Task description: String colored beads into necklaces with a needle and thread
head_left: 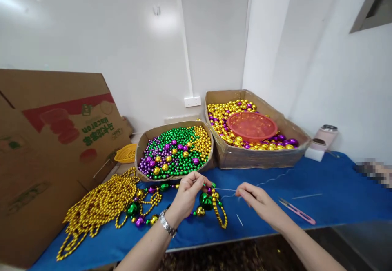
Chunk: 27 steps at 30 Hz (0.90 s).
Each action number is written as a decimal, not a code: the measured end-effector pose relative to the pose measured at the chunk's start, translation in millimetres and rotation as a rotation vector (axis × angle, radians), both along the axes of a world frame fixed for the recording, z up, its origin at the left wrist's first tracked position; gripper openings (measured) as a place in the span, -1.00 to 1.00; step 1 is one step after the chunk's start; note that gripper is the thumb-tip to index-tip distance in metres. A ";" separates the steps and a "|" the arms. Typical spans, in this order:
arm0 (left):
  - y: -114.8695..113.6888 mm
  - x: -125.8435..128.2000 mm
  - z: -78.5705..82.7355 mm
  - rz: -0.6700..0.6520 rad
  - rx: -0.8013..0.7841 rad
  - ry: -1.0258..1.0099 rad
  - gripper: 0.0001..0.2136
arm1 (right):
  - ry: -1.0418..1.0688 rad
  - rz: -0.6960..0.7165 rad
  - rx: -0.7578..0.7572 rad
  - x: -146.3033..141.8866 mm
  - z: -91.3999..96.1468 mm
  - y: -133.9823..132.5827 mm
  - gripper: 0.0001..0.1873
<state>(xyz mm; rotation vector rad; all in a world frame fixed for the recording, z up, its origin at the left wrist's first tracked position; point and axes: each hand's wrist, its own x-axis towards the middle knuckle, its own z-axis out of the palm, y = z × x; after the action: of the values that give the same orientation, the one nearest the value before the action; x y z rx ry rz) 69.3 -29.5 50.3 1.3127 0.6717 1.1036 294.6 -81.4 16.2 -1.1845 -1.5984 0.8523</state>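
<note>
Head view: left hand (pixel 188 191) pinches the bead strand (pixel 211 201) just above the blue tabletop (pixel 337 189); right hand (pixel 255 199), fingers closed on a thin needle (pixel 225 189), lies to its right, the needle's long axis pointing leftward at the beads.

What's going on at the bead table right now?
A person is stringing beads on a blue table. The left hand pinches the end of a bead strand with big green, gold and purple beads; the right hand holds a thin wire running to it. A pile of gold bead strings lies to the left, two cardboard trays of loose beads behind, pink snips to the right.
</note>
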 end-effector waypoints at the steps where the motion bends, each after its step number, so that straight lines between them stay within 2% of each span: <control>1: 0.7 1.7 1.6 0.000 -0.008 -0.004 -0.78 | 0.083 -0.037 -0.021 -0.6 -0.6 -2.1 -0.67; 4: 1.7 6.8 -1.6 0.002 -0.013 0.001 -0.77 | 0.370 -0.114 -0.052 -8.4 -0.3 -4.9 -0.67; 6: 1.3 9.6 -6.4 0.000 -0.006 0.010 -0.77 | 0.694 -0.105 -0.097 -15.5 4.3 -2.8 -0.74; 8: 0.5 10.9 -9.4 0.003 -0.008 0.011 -0.76 | 0.933 -0.081 -0.124 -20.9 11.7 2.5 -0.77; 10: 0.3 10.4 -8.9 0.010 -0.021 -0.004 -0.75 | 0.941 -0.077 -0.111 -23.8 18.6 9.1 -0.77; 16: 5.3 6.0 5.9 -0.010 -0.030 -0.032 -0.75 | 0.618 -0.098 -0.113 -24.0 27.0 15.5 -0.75; 18: 7.7 7.4 12.5 -0.030 -0.022 -0.029 -0.74 | 0.302 -0.088 -0.058 -23.4 30.6 14.4 -0.71; 19: 8.8 8.6 16.2 -0.045 -0.016 -0.020 -0.73 | 0.063 -0.080 0.019 -23.2 33.2 14.5 -0.69; 22: 12.5 12.8 28.8 -0.092 0.017 -0.003 -0.73 | -0.718 -0.100 0.393 -23.4 44.7 19.5 -0.72; 24: 15.8 15.0 39.1 -0.119 0.045 -0.010 -0.74 | -0.946 -0.144 0.565 -23.6 55.4 26.6 -0.72; 27: 21.9 16.3 59.2 -0.151 0.082 -0.033 -0.77 | -1.021 -0.169 0.660 -22.7 76.8 39.4 -0.65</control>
<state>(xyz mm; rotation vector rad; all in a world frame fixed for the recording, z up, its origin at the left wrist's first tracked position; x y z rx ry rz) 85.6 -7.5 109.4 1.3893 0.4993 1.0368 271.9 -42.0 93.0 -1.2759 -2.2540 -0.5081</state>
